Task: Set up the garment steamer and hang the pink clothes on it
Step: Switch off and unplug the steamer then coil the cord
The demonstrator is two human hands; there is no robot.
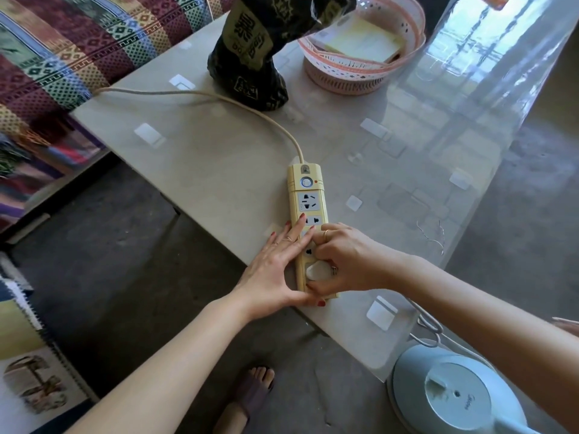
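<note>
My left hand (275, 264) lies flat with fingers spread, pressing on the left side of the yellow power strip (308, 211) that rests on the table (219, 170) near its front edge. My right hand (344, 261) is curled around a white plug (316, 271) seated in the strip's nearest socket. To the right of the strip and below the table edge, the blue steamer base (454, 393) stands on the floor, its pale cord (430, 324) running up toward the table.
</note>
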